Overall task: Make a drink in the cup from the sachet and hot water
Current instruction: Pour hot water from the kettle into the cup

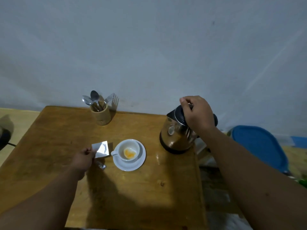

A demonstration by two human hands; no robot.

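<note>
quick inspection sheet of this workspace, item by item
surface: wooden table, small wet patch right of the saucer
job's things: white cup on the saucer, orange powder inside; opened sachet; steel kettle upright
clutter: holder of spoons and forks at the back; spoon beside the saucer
grippers: left hand pinches the sachet; right hand on the kettle's top
cables: dark cord at the left edge
surroundings: grey wall; blue lid at right

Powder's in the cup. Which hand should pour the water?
Right. The right hand already rests on top of the kettle, by its handle. The left hand is pinching the sachet on the far side of the cup.
</note>
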